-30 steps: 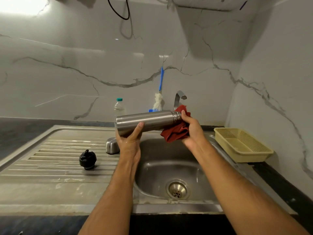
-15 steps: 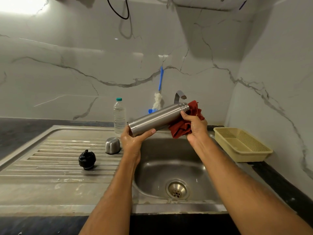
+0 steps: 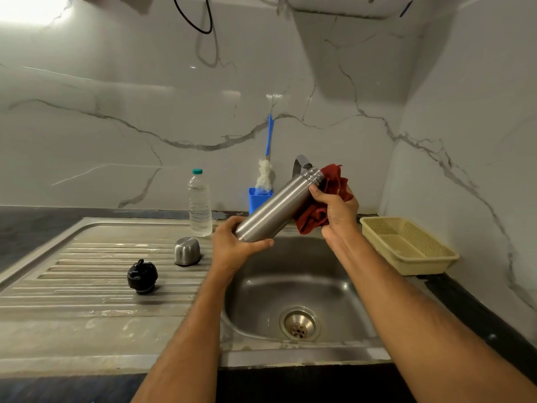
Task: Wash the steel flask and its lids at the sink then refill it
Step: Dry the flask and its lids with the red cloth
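The steel flask [image 3: 277,209] is held tilted above the sink basin [image 3: 293,289], base low to the left, open threaded mouth raised toward the tap [image 3: 300,164]. The left hand [image 3: 232,247] curls its fingers and thumb round the flask's base. The right hand [image 3: 338,210] grips a red cloth [image 3: 325,199] bunched against the flask's upper body, thumb lying on the steel near the neck. The cloth hides part of the tap behind it.

On the ribbed drainboard [image 3: 87,274] stand the steel cap [image 3: 187,251] and, nearer and to its left, the black inner lid [image 3: 142,276], apart from each other. Behind the steel cap stands a clear plastic water bottle [image 3: 200,203]. A blue holder [image 3: 260,199] with a bottle brush [image 3: 266,173] sits against the wall, partly behind the flask. A yellow perforated basket [image 3: 406,245] rests right of the sink.
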